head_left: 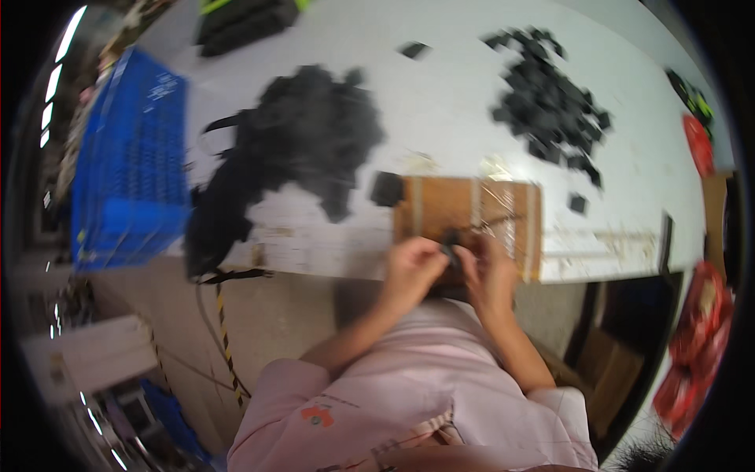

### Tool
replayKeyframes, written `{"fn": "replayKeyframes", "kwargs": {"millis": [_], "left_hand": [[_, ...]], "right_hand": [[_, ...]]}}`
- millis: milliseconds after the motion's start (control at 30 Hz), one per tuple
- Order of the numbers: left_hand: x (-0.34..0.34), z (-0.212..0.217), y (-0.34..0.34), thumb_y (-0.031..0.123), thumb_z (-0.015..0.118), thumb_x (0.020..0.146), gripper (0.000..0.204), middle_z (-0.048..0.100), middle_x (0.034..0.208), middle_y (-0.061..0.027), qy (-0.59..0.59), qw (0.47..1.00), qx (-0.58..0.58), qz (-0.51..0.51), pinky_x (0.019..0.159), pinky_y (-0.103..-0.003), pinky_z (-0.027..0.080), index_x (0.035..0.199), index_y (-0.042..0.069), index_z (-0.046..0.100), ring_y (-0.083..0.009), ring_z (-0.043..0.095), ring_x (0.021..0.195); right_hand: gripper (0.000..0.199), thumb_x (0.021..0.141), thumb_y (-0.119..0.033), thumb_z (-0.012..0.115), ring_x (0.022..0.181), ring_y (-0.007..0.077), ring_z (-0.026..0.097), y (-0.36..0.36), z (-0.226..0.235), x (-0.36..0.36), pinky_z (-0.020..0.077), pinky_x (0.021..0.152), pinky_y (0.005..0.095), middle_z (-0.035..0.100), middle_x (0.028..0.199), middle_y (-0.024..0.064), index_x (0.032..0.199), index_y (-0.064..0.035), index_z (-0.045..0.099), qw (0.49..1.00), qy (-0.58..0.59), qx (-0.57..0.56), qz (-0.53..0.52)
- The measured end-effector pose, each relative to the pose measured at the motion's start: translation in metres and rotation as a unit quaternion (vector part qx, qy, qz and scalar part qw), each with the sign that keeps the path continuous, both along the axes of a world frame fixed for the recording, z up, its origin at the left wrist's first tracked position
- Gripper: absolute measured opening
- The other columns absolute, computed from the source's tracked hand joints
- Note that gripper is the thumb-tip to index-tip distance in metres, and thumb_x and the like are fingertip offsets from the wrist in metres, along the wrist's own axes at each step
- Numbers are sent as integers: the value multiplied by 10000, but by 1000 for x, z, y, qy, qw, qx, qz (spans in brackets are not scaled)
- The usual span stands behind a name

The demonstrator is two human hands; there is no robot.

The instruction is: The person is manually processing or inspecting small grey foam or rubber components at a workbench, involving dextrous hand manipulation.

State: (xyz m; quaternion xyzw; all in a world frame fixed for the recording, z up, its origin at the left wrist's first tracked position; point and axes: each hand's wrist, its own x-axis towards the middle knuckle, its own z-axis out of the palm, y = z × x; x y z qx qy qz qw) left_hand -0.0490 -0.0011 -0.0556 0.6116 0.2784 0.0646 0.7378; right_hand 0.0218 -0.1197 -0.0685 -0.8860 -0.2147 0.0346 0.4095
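Note:
My left hand (413, 269) and my right hand (489, 274) meet over the near edge of a brown board (444, 198) with strips of tape across it. Pinched between the fingers of both is a small dark piece (451, 244), blurred and partly covered, so its kind is unclear. A flat black piece (387, 189) lies at the board's far left corner. Beyond the board to the left spreads a big heap of black, cloth-like pieces (314, 118). To the far right sits a pile of small black squarish pieces (550, 110).
A blue plastic crate (138, 157) stands at the table's left side. Single black pieces lie at the far middle (414, 50) and right of the board (578, 204). A dark bundle with bright green edges (245, 23) is at the back. Red bags (696, 346) hang at the right.

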Motion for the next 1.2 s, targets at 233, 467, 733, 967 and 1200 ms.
{"fn": "replayKeyframes", "kwargs": {"millis": [233, 467, 733, 967, 1200], "left_hand": [[12, 5, -22, 6, 587, 713, 80, 551, 611, -124, -127, 936, 327, 0, 462, -303, 428, 766, 17, 528, -229, 568, 530], [21, -1, -23, 0, 543, 745, 61, 566, 636, -73, -128, 971, 172, 106, 426, -263, 412, 795, 25, 520, -161, 554, 512], [20, 20, 1, -37, 529, 731, 139, 515, 721, -10, -80, 924, -370, -52, 412, -170, 328, 860, 17, 522, -34, 425, 491], [38, 48, -25, -66, 479, 782, 123, 557, 702, -87, -166, 983, -65, 40, 368, -197, 372, 896, -23, 496, -73, 486, 455], [61, 73, 10, -30, 373, 837, 170, 573, 732, -90, -236, 774, -577, -114, 323, -177, 244, 964, 10, 480, -25, 280, 315]], "right_hand": [[90, 746, 10, 593, 621, 240, 529, -6, 32, 1, 433, 563, 316, 544, 772, 119, 834, 3, 576, 986, -77, 103, 103], [199, 663, 54, 587, 616, 309, 529, 2, 12, 4, 437, 560, 404, 513, 756, 141, 852, 0, 556, 975, -202, 17, 91], [63, 741, -45, 602, 486, 29, 387, -10, 40, 16, 306, 421, 177, 512, 614, -18, 792, -10, 612, 803, 476, 351, -63], [144, 829, -181, 565, 537, 54, 385, -20, 71, 25, 297, 476, 172, 456, 632, -50, 767, -53, 544, 711, 535, 451, 67], [243, 867, -272, 523, 543, 20, 329, -6, 101, 72, 259, 468, 182, 404, 623, -69, 726, -77, 492, 826, 396, 356, 188]]}}
